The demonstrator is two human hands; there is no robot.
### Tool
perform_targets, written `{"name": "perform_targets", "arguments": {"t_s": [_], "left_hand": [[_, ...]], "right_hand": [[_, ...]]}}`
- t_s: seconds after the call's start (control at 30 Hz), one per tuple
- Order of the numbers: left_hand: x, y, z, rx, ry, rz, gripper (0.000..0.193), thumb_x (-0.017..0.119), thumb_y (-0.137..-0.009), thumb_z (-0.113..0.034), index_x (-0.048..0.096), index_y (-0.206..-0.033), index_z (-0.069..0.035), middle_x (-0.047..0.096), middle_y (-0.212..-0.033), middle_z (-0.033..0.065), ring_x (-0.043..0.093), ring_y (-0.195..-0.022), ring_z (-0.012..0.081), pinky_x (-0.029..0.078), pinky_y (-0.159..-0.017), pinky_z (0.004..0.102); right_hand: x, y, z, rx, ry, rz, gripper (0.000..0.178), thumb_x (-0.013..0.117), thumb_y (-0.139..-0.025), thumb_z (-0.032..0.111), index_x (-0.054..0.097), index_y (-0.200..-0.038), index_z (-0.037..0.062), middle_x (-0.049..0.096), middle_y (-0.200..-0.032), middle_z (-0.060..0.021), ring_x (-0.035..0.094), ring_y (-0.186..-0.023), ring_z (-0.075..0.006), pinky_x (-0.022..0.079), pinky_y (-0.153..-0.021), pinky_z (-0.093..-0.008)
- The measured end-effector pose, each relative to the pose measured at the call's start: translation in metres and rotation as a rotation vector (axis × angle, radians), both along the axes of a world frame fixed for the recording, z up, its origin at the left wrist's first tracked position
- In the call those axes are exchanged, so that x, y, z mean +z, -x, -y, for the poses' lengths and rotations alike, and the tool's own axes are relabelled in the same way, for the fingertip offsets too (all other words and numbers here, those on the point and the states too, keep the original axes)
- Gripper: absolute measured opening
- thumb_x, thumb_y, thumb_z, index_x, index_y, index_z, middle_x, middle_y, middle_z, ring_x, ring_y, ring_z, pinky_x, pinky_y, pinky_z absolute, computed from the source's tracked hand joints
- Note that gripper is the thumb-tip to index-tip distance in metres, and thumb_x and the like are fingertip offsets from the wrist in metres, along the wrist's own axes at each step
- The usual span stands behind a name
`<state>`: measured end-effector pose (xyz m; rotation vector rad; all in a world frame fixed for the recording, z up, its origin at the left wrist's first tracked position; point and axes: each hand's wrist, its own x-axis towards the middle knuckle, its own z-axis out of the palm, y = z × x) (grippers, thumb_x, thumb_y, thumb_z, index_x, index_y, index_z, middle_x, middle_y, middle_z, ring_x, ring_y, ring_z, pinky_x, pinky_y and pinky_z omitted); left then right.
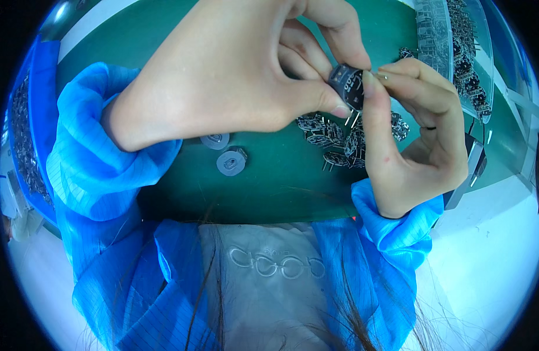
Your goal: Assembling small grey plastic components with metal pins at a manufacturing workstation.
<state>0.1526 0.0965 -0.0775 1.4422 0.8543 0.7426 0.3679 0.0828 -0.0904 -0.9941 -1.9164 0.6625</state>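
Note:
Above the table, my left hand (217, 70) pinches a small round grey plastic housing (337, 75) between thumb and fingers. A round black circuit board (353, 90) with white markings sits against the housing's face, two metal pins sticking out below it. My right hand (418, 128) is closed, its thumb and forefinger at the board's right edge. A tiny metal tip (384, 77) shows by the right fingertips; what it belongs to is hidden. Several more pinned circuit boards (323, 133) lie in a loose pile below the hands, partly covered by my right hand.
Two grey round housings (231, 162) lie on the green table (252, 196) below my left wrist. At the right stands a clear plastic tray (486, 64) of circuit boards. A blue bin (46, 117) of small dark parts is at the left. A dark device (471, 164) sits beyond my right wrist.

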Motion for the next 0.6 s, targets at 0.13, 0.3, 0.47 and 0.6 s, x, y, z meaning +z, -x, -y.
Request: {"name": "perform_targets", "arguments": {"t_s": [0.13,0.3,0.47,0.6], "left_hand": [[0.019,0.002,0.005,0.024,-0.184,-0.028,0.028,0.079,-0.080,0.000,0.069,-0.105,0.003,0.069,-0.094,0.0131,0.073,-0.085,0.0179,0.061,-0.076,0.0269],[0.014,-0.001,0.008,0.060,-0.548,-0.152,0.029,0.081,-0.078,-0.001,0.069,-0.105,0.001,0.070,-0.094,0.0121,0.072,-0.087,0.0181,0.060,-0.076,0.0280],[-0.001,-0.003,0.007,0.090,-0.652,-0.150,0.029,0.081,-0.078,-0.002,0.069,-0.104,0.000,0.070,-0.095,0.0118,0.072,-0.088,0.0182,0.059,-0.077,0.0285],[-0.006,-0.002,0.007,0.122,-0.700,-0.173,0.029,0.081,-0.078,-0.002,0.069,-0.104,0.000,0.070,-0.095,0.0116,0.071,-0.089,0.0182,0.059,-0.078,0.0290]], "right_hand": [[0.015,0.004,-0.004,0.067,0.537,-0.208,0.029,0.070,-0.091,0.012,0.061,-0.112,-0.0051,0.066,-0.105,-0.0097,0.064,-0.099,-0.0156,0.050,-0.086,-0.0282],[0.015,-0.012,-0.013,0.514,1.142,-0.506,0.040,0.065,-0.095,0.022,0.056,-0.121,-0.0067,0.064,-0.111,-0.0127,0.062,-0.104,-0.0196,0.046,-0.095,-0.0328],[0.009,-0.011,-0.011,0.450,1.061,-0.439,0.043,0.068,-0.093,0.021,0.057,-0.124,-0.0062,0.065,-0.113,-0.0129,0.061,-0.105,-0.0197,0.045,-0.098,-0.0328],[0.015,-0.010,-0.015,0.378,1.024,-0.164,0.044,0.069,-0.093,0.019,0.056,-0.127,-0.0058,0.065,-0.116,-0.0118,0.061,-0.108,-0.0183,0.044,-0.099,-0.0327]]}}
